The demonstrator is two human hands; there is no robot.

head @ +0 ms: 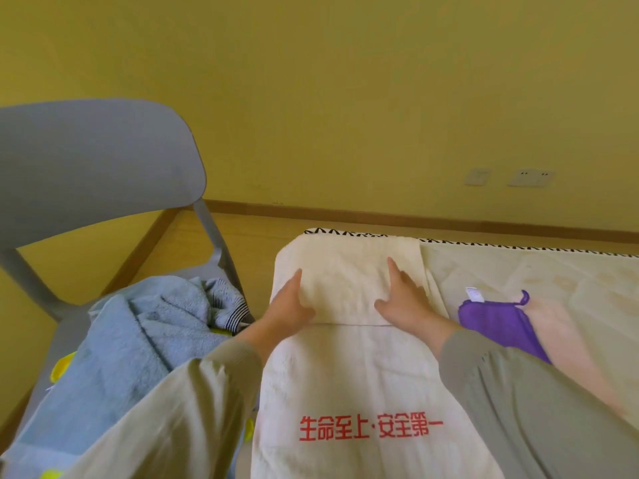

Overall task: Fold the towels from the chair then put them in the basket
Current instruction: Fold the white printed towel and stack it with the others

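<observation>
While the cream towel [345, 375] lies just right of the chair [96, 160], long axis running away from the person, the left hand [290, 307] and right hand [404, 302] press flat, fingers straight, on its folded far part, both equally near.

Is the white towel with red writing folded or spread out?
Partly folded: white towel has its far end doubled over under left hand and right hand; lettered part spread.

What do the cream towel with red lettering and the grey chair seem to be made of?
The cream towel with red lettering looks like plush terry cloth: fuzzy matte nap, soft fold line. The grey chair seems moulded plastic: smooth, seamless, matte curved backrest; painted wood cannot be excluded.
</observation>
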